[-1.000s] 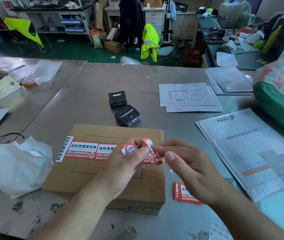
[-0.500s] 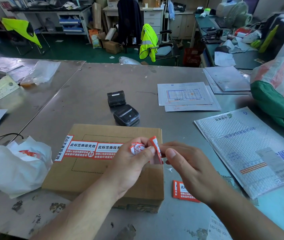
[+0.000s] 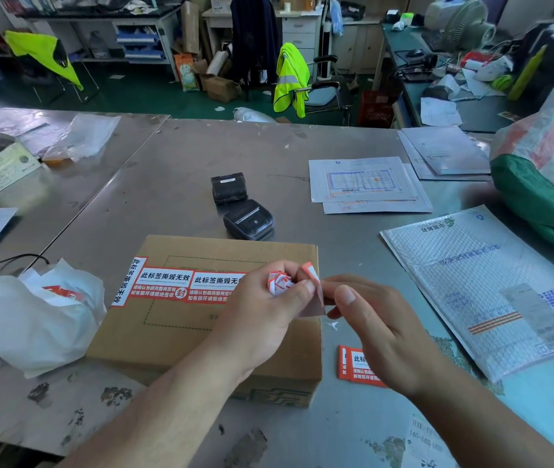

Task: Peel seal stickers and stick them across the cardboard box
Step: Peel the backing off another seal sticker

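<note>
1. Presently the left hand [image 3: 262, 312] pinches a half-peeled seal sticker [image 3: 312, 292] under its thumb. It also holds a crumpled wad of backing [image 3: 280, 282] in its curled fingers.
2. The right hand [image 3: 380, 329] is curled at the sticker's free edge with the index fingertip on it and the thumb just off it. I cannot tell whether it truly pinches.
3. Both hands hover over the right end of the cardboard box [image 3: 181, 332], which lies toward the table's [image 3: 184, 170] near edge. A row of applied stickers [image 3: 164, 282] already runs from the box's left edge toward the hands.
4. Risk: the loose flap may fold onto itself or stick to the wad or a fingertip, since so much is bunched in one hand.
5. Risk: a hurried pull could tear the sticker, or it could land crooked against the row.
6. Room: the box's right end and right edge are bare. Spare stickers [image 3: 353, 363] lie just beside that edge, partly under the right hand.
7. A white bag [image 3: 32, 315] sits near the box's left side, a bubble mailer [image 3: 491, 282] lies well to the right, and two black printers [image 3: 248, 221] sit just behind the box.
</note>
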### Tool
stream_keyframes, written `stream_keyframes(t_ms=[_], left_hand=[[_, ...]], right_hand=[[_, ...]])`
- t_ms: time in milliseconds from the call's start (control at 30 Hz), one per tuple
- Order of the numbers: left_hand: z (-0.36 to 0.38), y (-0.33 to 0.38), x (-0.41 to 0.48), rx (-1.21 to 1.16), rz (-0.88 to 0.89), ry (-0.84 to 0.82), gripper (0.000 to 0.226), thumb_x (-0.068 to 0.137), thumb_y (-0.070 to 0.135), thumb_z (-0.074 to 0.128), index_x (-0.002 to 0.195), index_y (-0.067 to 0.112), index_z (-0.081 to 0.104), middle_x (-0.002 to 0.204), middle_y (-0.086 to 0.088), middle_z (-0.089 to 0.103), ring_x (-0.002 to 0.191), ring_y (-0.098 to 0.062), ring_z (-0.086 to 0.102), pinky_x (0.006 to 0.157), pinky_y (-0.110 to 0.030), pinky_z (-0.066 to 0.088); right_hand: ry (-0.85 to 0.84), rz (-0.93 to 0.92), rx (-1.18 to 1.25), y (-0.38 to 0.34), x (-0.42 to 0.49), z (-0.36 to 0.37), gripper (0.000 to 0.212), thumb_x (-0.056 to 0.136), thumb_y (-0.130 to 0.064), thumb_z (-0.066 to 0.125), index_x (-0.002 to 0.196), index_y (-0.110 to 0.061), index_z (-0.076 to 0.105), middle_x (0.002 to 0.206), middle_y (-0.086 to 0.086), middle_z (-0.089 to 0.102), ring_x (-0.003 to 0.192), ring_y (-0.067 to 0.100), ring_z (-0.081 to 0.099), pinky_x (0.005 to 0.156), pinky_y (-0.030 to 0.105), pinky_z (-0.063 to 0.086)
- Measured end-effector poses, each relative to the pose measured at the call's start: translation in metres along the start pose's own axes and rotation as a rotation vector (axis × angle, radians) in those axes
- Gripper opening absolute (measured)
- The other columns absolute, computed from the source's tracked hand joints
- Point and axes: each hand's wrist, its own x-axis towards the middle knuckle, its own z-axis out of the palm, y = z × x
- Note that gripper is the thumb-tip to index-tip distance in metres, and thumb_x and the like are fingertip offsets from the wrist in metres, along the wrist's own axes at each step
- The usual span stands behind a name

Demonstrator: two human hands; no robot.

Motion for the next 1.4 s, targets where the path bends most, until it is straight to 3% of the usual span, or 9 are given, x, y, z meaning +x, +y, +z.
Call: stream_keyframes(t_ms=[100,267,400,567,700,833,1000,1233,1400], left_hand=[[0.001,0.000,0.000,0.044,0.007,-0.002,0.014,0.090,0.025,0.065,0.081,0.014,0.067,0.076,-0.004,0.073,0.080,-0.024,0.072,0.083,-0.038,0.058],[0.004,0.005,-0.005,-0.126,-0.093,-0.011,0.014,0.094,0.007,0.059,0.081,0.005,0.063,0.059,0.006,0.065,0.050,0.000,0.059,0.047,-0.006,0.041],[0.005,0.005,-0.003,-0.110,-0.156,0.006,0.015,0.094,0.015,0.059,0.083,0.012,0.068,0.056,0.009,0.062,0.042,0.000,0.047,0.045,-0.016,0.033],[0.007,0.008,-0.005,-0.243,-0.276,0.000,0.017,0.096,0.017,0.056,0.087,0.013,0.069,0.050,0.007,0.056,0.039,-0.004,0.031,0.046,-0.022,0.023],[0.008,0.011,-0.008,-0.199,-0.236,0.007,0.022,0.096,0.015,0.056,0.081,0.014,0.071,0.047,0.010,0.054,0.035,-0.001,0.035,0.045,-0.021,0.025],[0.007,0.012,-0.008,-0.084,-0.151,0.030,0.015,0.095,0.012,0.057,0.095,0.007,0.070,0.046,0.016,0.057,0.038,0.004,0.049,0.049,-0.015,0.032],[0.006,0.014,-0.011,-0.077,-0.116,0.017,0.018,0.095,0.011,0.058,0.079,0.016,0.065,0.042,0.016,0.053,0.036,0.003,0.047,0.044,-0.010,0.032],[0.005,0.013,-0.012,-0.012,-0.080,0.030,0.022,0.092,0.016,0.062,0.071,0.019,0.067,0.053,0.014,0.061,0.040,0.002,0.047,0.044,-0.007,0.032],[0.007,0.010,-0.011,0.140,-0.033,0.068,0.019,0.090,0.022,0.065,0.072,0.016,0.066,0.057,0.013,0.061,0.052,0.000,0.049,0.051,-0.011,0.036]], right_hand=[[-0.008,-0.017,-0.010,-0.001,-0.001,-0.001,0.052,0.103,-0.038,0.028,0.098,-0.018,0.075,0.093,-0.010,0.071,0.093,0.014,0.066,0.076,0.021,0.049],[-0.019,-0.019,-0.065,0.002,-0.003,0.000,0.053,0.103,-0.038,0.028,0.100,-0.009,0.072,0.094,-0.001,0.069,0.093,0.021,0.064,0.075,0.036,0.049],[0.007,-0.034,-0.048,0.003,-0.005,0.000,0.050,0.103,-0.038,0.029,0.111,-0.018,0.074,0.108,-0.015,0.070,0.105,0.015,0.064,0.080,0.022,0.048],[0.002,-0.022,-0.042,0.004,-0.007,0.000,0.051,0.103,-0.039,0.030,0.109,-0.015,0.074,0.109,-0.014,0.070,0.107,0.015,0.064,0.080,0.023,0.049],[0.000,0.008,-0.039,0.004,-0.008,0.000,0.054,0.102,-0.043,0.029,0.109,-0.013,0.073,0.105,-0.007,0.071,0.102,0.017,0.065,0.079,0.031,0.052],[0.028,0.075,0.091,-0.001,-0.005,-0.004,0.059,0.097,-0.064,0.028,0.110,-0.026,0.071,0.094,0.012,0.073,0.088,0.028,0.067,0.075,0.052,0.051],[-0.021,0.134,0.296,-0.006,-0.003,-0.009,0.049,0.096,-0.056,0.031,0.108,-0.039,0.076,0.101,-0.002,0.078,0.097,0.020,0.072,0.082,0.047,0.055],[-0.030,0.343,0.645,0.002,0.003,-0.005,0.078,0.069,-0.084,0.052,0.103,-0.020,0.080,0.104,0.014,0.078,0.097,0.029,0.072,0.080,0.041,0.049],[0.011,0.364,0.624,-0.002,-0.001,-0.002,0.063,0.087,-0.071,0.043,0.094,-0.023,0.082,0.098,0.011,0.079,0.090,0.022,0.071,0.081,0.040,0.051]])
